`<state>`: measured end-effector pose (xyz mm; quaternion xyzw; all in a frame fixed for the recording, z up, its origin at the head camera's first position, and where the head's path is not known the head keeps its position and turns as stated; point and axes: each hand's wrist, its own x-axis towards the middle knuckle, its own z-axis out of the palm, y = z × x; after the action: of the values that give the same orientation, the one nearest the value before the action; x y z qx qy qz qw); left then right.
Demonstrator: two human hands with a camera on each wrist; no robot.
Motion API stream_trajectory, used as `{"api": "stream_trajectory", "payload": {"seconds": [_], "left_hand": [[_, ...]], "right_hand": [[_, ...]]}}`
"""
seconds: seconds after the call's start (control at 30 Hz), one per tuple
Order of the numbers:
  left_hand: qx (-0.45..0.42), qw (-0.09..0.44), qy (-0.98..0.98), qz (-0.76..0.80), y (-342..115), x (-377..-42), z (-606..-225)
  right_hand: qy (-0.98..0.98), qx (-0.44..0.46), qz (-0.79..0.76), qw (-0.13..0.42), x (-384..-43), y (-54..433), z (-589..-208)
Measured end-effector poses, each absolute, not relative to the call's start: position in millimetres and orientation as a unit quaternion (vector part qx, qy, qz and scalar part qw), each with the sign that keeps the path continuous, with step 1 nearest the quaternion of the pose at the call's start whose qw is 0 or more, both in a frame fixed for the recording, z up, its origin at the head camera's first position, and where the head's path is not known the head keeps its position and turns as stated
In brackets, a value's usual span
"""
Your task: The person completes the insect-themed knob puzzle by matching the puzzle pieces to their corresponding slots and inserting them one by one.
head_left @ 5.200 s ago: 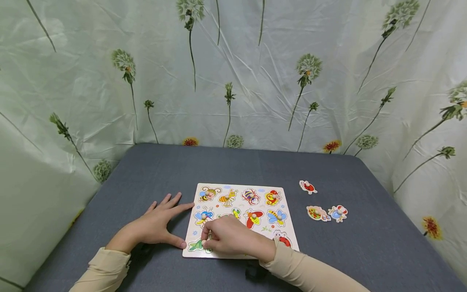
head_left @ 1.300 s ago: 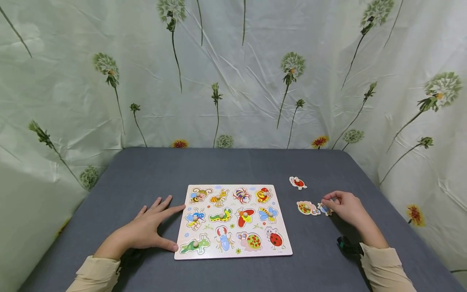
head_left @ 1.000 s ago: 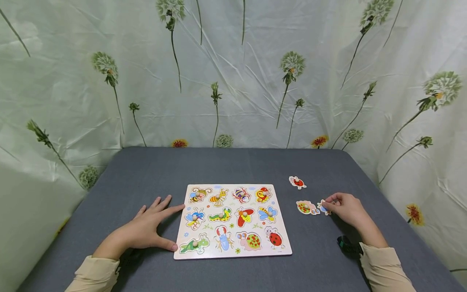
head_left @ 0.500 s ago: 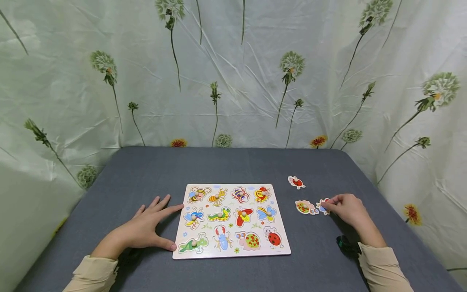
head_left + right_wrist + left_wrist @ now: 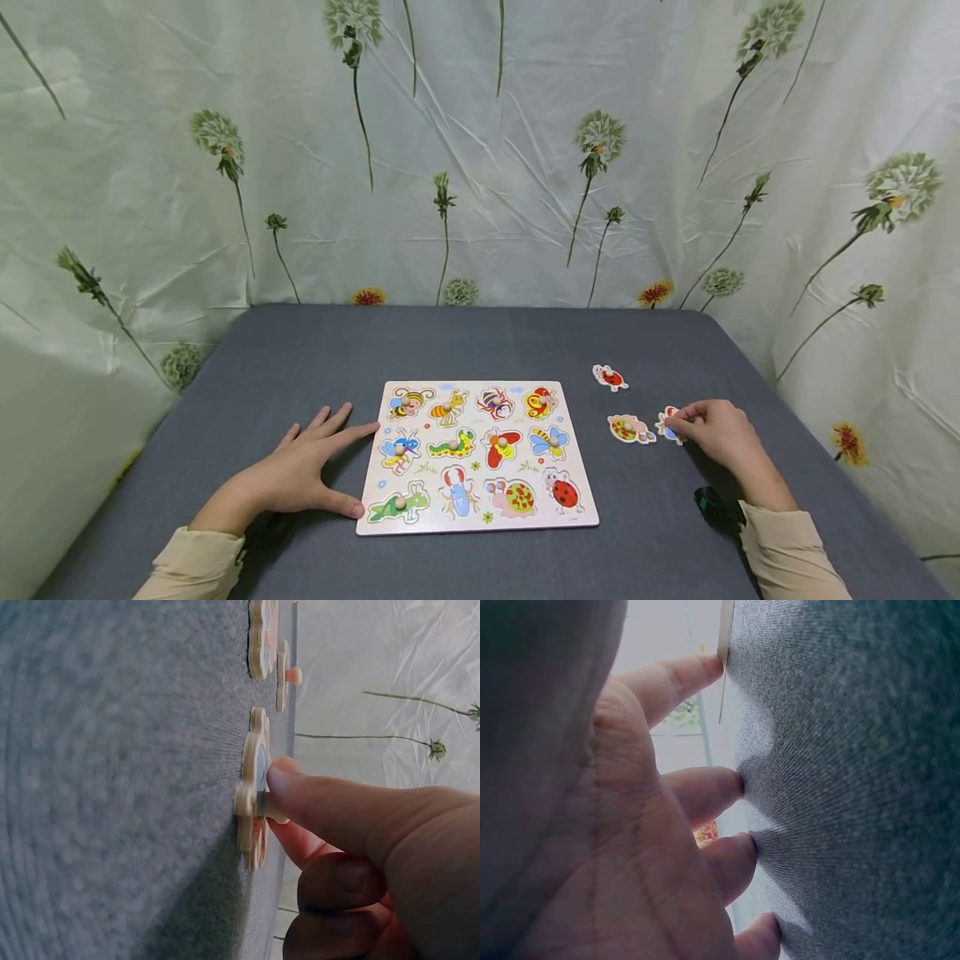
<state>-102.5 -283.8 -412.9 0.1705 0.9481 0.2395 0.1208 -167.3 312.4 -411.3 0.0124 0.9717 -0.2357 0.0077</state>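
Note:
My right hand pinches the small knob of a blue-and-red beetle puzzle piece between thumb and forefinger. In the right wrist view this piece stays close against the cloth, the other fingers curled beneath the pinch. My left hand lies spread on the table, forefinger and thumb touching the left edge of the wooden peg puzzle board. Knobbed insect pieces fill its upper two rows, and a green grasshopper piece sits lower left. The beetle, snail and ladybug pictures in the bottom row show no knobs.
A snail piece lies just left of the beetle piece, and a ladybug piece farther back. Dark grey cloth covers the table. A dandelion-print curtain stands behind and at both sides.
My right hand has gone from the grasshopper piece on the board to the beetle piece at the right, which has turned and shifted slightly. The left hand keeps its place.

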Motion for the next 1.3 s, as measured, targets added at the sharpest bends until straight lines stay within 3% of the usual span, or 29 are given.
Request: {"api": "stream_trajectory", "payload": {"seconds": [0.67,1.3], "left_hand": [[0.170,0.119,0.950,0.233,-282.3,-102.5,-412.1],[0.167,0.121,0.949,0.240,-283.2,-103.1,-411.5]], "right_hand": [[0.972,-0.038,-0.232,-0.017,-164.6,311.9,-411.2],[0.962,-0.061,-0.266,0.007,-169.8,324.1,-416.0]]}}
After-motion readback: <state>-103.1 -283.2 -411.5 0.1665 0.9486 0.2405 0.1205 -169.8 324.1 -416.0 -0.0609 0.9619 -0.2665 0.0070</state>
